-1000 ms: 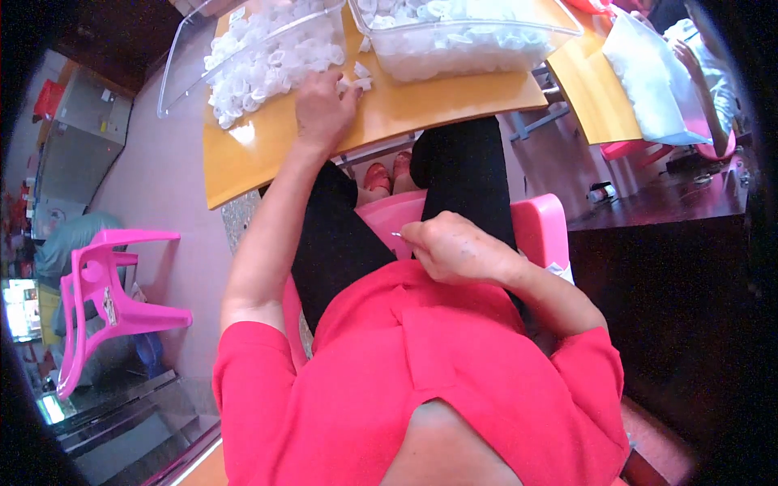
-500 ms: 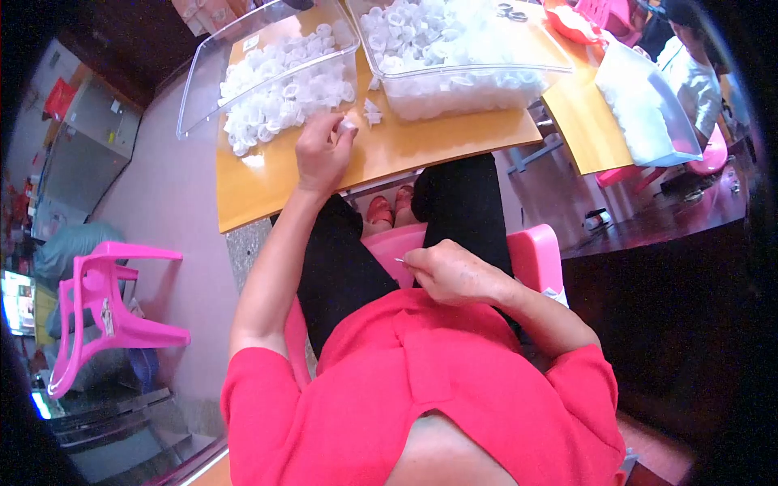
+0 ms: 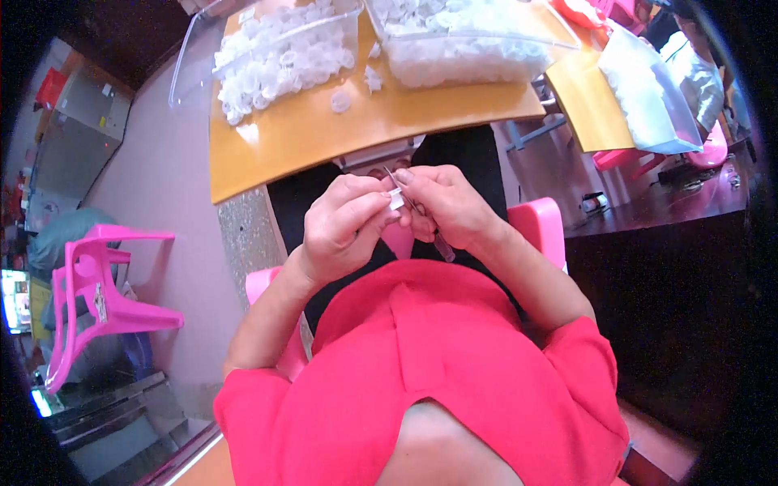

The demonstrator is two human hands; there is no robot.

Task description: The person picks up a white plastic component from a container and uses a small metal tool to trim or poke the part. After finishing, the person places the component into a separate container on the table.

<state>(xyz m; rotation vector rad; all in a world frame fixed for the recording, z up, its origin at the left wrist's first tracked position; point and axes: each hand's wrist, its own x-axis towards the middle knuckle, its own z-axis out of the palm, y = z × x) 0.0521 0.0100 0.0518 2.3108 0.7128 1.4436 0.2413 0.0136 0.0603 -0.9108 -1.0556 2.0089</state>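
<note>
Above my lap, my left hand (image 3: 347, 223) pinches a small white plastic piece (image 3: 395, 199) between thumb and fingers. Close against it, my right hand (image 3: 450, 202) grips a slim tool (image 3: 444, 247) with a thin metal tip and a dark translucent handle end. The tip pokes up beside the white piece; whether it touches is hard to make out. Beyond my hands, a round white plastic piece (image 3: 340, 101) lies alone on the yellow table (image 3: 284, 158). To its right sit a few small white bits (image 3: 373, 78).
Two clear tubs stand on the table: the left tub (image 3: 180, 77) by a heap of white pieces (image 3: 284, 77), the right tub (image 3: 478, 36) full of them. Another filled tub (image 3: 660, 105) is at far right, near a person (image 3: 693, 77). A pink chair (image 3: 113, 304) stands left.
My left hand has come back from the table to my lap with a white piece. My right hand has moved up to meet it. A round piece now lies on the table near where my left hand was.
</note>
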